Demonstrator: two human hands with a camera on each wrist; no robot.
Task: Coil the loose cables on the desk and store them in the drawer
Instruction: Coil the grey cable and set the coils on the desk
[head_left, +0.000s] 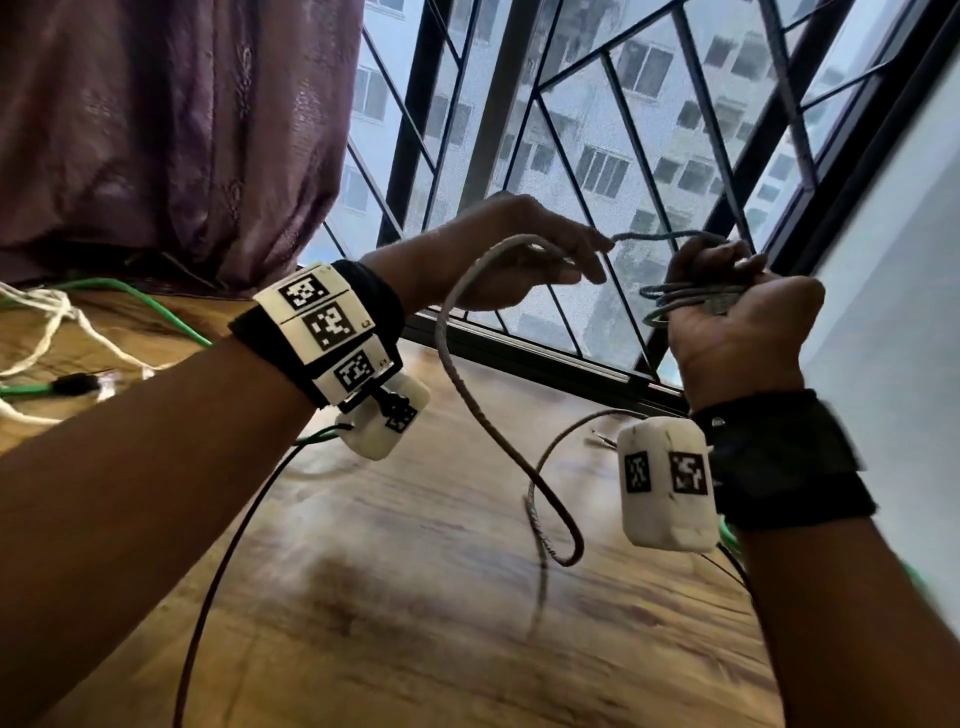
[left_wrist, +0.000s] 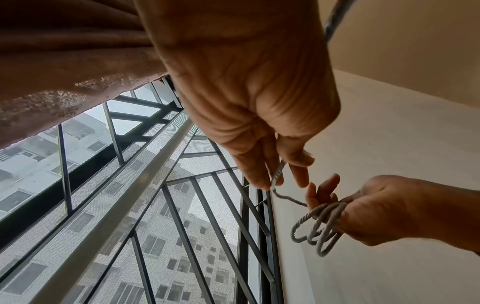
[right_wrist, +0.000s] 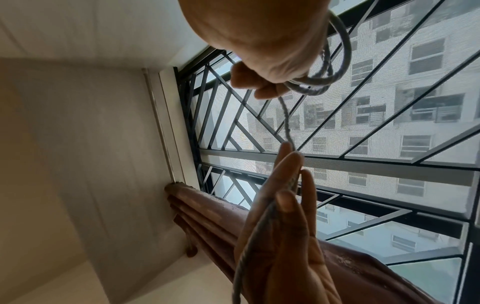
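A grey braided cable (head_left: 452, 322) runs between both hands, raised above the wooden desk (head_left: 415, 623). My right hand (head_left: 737, 312) is on the right, fingers curled round several coiled loops of it (left_wrist: 319, 232), which also show in the right wrist view (right_wrist: 335, 67). My left hand (head_left: 592, 260) is just left of it and pinches the cable (left_wrist: 279, 174) between thumb and fingers, a short span from the coil. Below the left hand the slack hangs in a long loop (head_left: 556, 535) down to the desk. No drawer is in view.
A green cable (head_left: 156, 306), a white cable (head_left: 57, 322) and a black plug (head_left: 78, 384) lie on the desk at far left. A purple curtain (head_left: 156, 130) hangs behind them. A barred window (head_left: 571, 130) lies ahead, a white wall (head_left: 909, 260) to the right.
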